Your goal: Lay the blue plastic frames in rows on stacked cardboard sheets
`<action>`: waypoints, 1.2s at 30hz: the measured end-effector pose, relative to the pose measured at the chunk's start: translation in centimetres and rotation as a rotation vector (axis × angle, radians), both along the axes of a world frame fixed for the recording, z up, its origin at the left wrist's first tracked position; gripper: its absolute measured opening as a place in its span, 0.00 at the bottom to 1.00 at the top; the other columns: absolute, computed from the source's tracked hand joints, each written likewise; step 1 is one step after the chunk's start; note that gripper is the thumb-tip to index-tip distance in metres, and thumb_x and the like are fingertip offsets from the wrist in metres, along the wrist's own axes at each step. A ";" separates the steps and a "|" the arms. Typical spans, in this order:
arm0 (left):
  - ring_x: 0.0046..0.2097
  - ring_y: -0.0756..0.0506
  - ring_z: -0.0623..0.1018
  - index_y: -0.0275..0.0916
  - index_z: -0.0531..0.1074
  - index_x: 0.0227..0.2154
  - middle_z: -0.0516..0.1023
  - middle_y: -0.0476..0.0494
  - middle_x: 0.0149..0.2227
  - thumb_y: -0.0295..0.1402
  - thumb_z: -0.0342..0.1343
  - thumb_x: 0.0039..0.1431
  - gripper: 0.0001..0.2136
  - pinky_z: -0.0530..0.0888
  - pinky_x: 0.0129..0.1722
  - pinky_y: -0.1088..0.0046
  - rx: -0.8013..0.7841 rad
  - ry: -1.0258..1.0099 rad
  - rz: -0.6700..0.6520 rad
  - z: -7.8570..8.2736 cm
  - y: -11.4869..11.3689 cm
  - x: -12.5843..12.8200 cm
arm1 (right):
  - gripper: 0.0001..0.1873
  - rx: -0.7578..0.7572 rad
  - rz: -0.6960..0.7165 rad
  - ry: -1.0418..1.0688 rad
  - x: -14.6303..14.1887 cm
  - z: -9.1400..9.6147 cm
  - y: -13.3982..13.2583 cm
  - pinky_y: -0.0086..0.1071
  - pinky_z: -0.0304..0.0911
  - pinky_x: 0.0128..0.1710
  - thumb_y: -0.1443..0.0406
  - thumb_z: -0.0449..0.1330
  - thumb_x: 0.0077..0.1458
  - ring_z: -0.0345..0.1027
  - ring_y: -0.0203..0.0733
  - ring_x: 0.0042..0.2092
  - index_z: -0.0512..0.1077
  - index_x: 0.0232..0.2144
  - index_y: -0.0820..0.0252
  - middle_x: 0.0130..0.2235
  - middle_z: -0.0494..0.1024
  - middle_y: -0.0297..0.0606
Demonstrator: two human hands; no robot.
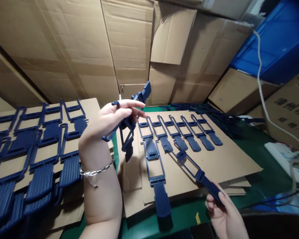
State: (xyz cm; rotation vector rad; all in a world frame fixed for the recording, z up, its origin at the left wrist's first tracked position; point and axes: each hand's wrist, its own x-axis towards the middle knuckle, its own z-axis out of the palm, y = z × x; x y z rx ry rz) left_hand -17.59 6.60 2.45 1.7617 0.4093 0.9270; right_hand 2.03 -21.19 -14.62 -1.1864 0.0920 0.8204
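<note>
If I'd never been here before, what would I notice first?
Probably the left hand, mid-picture, holding dark-blue plastic frames, with a silver chain bracelet on its wrist. More ribbed frames lie in rows on cardboard sheets. At lower right, the right hand grips another frame.

Six blue brackets (pixel 194 144) are lying in a row at three o'clock, and one more (pixel 162 202) is lying at six. One is sitting in the right hand (pixel 224 209) at four. The left hand (pixel 111 116), at nine, is holding brackets overlapping too much to count, as are those (pixel 41 179) lying at eight. One bracelet (pixel 97 172) is circling the left wrist.
</note>
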 end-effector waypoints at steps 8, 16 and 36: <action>0.36 0.45 0.75 0.36 0.74 0.37 0.76 0.43 0.31 0.31 0.52 0.52 0.11 0.71 0.38 0.71 -0.024 -0.093 0.101 0.0 -0.5 0.5 | 0.38 -0.066 0.076 -0.169 -3.7 -0.2 0.3 0.36 0.69 0.34 0.52 0.64 0.45 0.69 0.43 0.33 0.56 0.54 0.60 0.33 0.73 0.40; 0.35 0.46 0.75 0.32 0.73 0.39 0.77 0.40 0.33 0.30 0.50 0.55 0.12 0.72 0.37 0.70 0.030 0.063 -0.102 0.6 -1.8 1.7 | 0.41 -0.164 0.292 -0.380 -7.0 0.8 1.2 0.33 0.65 0.36 0.51 0.63 0.46 0.68 0.40 0.32 0.55 0.57 0.62 0.30 0.73 0.37; 0.40 0.45 0.74 0.33 0.70 0.40 0.76 0.39 0.36 0.34 0.48 0.59 0.12 0.70 0.41 0.69 0.035 0.189 -0.472 -0.1 -2.1 3.9 | 0.38 -0.223 0.438 -0.494 -5.1 0.2 -0.6 0.28 0.62 0.28 0.50 0.61 0.48 0.64 0.36 0.26 0.58 0.57 0.61 0.24 0.71 0.35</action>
